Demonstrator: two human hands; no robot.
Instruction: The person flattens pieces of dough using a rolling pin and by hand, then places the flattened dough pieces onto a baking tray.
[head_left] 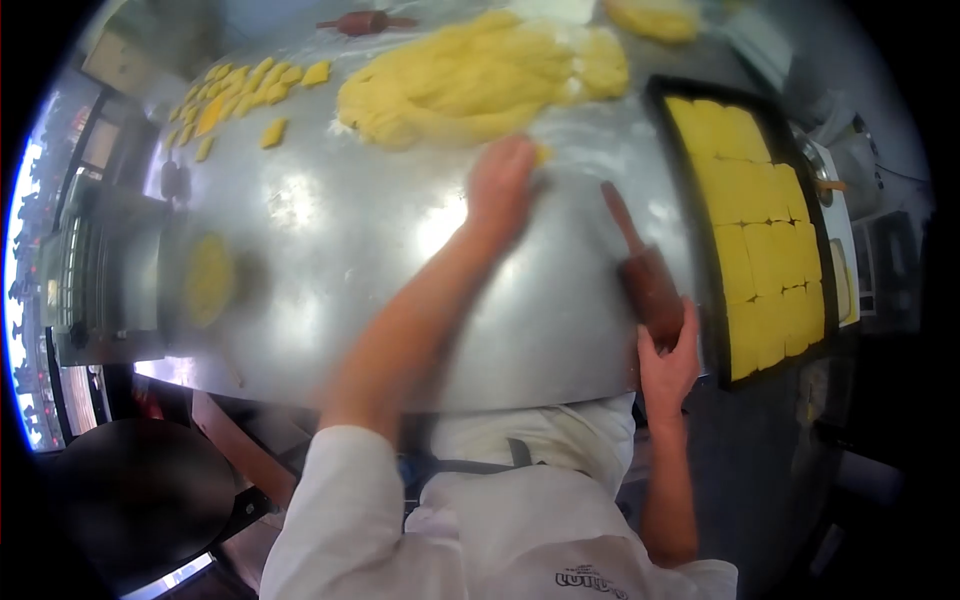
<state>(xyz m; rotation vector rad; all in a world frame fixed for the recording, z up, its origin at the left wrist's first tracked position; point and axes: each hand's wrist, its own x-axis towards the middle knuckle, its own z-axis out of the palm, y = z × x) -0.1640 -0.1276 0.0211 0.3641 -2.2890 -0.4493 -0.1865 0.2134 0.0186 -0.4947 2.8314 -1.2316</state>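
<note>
My left hand [503, 178] is closed and slightly blurred, reaching over the steel table just short of a large mound of yellow dough [470, 85]. A small piece of yellow dough [543, 155] pokes out at its fingertips; the rest is hidden by the hand. At the table's right side, my right hand [670, 365] grips a reddish-brown rolling pin [651, 290] near its lower end. The pin's other handle points up toward the dough. Beside it lies a dark baking tray [730, 375] covered with yellow dough squares [750, 220].
Small cut dough pieces [235, 90] lie at the far left. A second rolling pin [367, 23] rests at the back, with another dough lump [652, 18] at the back right. A round yellow piece [210, 280] is at left. Another person's arm [240, 450] shows at lower left.
</note>
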